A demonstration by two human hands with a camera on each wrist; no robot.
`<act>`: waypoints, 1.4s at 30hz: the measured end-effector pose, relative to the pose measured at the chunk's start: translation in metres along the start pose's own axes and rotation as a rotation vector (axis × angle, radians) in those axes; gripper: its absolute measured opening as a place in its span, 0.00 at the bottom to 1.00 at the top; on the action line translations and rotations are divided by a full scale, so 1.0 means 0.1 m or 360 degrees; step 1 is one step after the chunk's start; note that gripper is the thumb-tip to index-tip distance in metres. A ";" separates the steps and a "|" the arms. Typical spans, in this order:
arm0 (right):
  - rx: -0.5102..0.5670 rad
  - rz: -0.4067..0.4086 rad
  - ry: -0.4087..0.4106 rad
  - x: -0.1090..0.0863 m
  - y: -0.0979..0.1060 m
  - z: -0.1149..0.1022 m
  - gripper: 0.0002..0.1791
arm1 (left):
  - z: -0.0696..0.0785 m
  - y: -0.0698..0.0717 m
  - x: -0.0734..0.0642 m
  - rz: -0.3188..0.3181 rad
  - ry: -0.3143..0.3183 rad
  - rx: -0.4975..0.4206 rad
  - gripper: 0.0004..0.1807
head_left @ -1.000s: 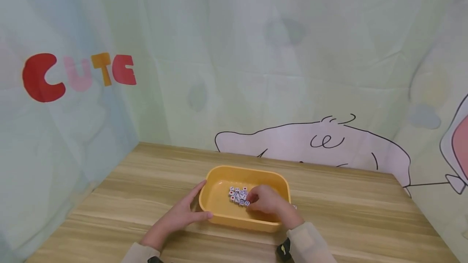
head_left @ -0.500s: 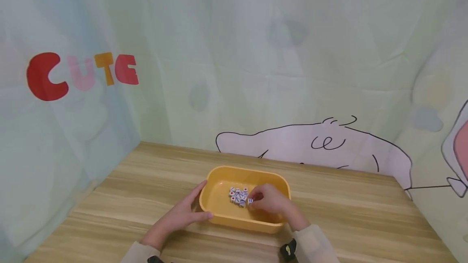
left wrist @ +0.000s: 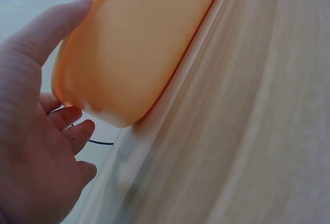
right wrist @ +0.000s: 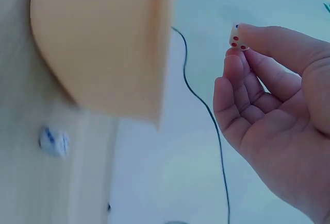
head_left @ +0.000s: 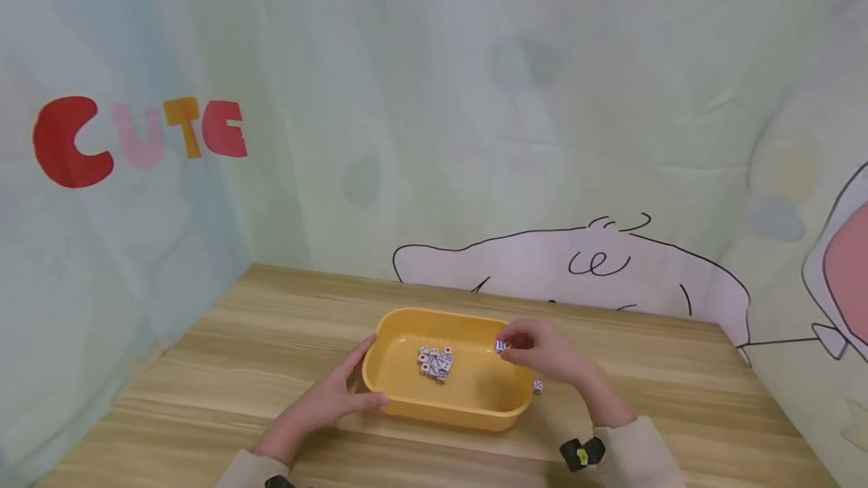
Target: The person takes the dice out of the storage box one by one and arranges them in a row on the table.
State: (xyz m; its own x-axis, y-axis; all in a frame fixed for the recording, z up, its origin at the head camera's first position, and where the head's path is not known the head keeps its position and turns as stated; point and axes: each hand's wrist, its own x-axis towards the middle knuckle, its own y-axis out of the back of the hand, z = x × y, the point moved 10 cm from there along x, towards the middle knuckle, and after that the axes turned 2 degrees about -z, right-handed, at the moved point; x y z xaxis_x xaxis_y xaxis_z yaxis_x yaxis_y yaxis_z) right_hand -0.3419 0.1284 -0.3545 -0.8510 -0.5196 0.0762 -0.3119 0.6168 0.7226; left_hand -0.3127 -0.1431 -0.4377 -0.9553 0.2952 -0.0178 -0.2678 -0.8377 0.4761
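A yellow plastic tub [head_left: 468,419] stands on the table with several white dice [head_left: 435,361] clustered on its floor, left of the middle. At its left end, my left hand [head_left: 332,399] holds the tub, thumb at the near corner and fingers at the far side; the left wrist view shows thumb and fingers about the tub's end wall [left wrist: 139,49]. My right hand [head_left: 545,350] pinches one die [head_left: 500,346] between thumb and fingertips, raised over the tub's right end. Red dots show on that die [right wrist: 236,38] in the right wrist view.
Another die [head_left: 538,386] lies on the wooden table [head_left: 651,382], just outside the tub's right wall. It also shows as a blurred die [right wrist: 54,141] in the right wrist view. A printed curtain [head_left: 434,134] hangs behind the table's far edge.
My right hand has lifted a die away from the cluster, up and right to above the tub's right end. The left hand keeps its place on the tub.
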 end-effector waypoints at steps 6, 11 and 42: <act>-0.0035 0.0081 -0.0051 -0.19 0.26 0.13 0.09 | 0.00 0.01 0.00 -0.0002 0.0015 -0.0018 0.55; -0.0079 0.0111 -0.0083 -0.33 0.37 0.30 0.09 | 0.01 0.01 0.00 -0.0008 0.0025 -0.0013 0.55; -0.0042 -0.0094 -0.0155 -0.43 -0.04 0.90 0.06 | -0.05 -0.01 0.02 0.0005 0.0047 -0.0027 0.56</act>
State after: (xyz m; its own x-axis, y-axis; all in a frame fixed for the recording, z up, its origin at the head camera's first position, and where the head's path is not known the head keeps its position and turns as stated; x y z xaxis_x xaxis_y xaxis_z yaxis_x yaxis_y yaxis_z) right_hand -0.3417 0.2016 -0.4231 -0.8691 -0.4936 -0.0333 -0.3525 0.5705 0.7418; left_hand -0.3150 -0.1440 -0.4422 -0.9593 0.2792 -0.0422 -0.2666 -0.8462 0.4613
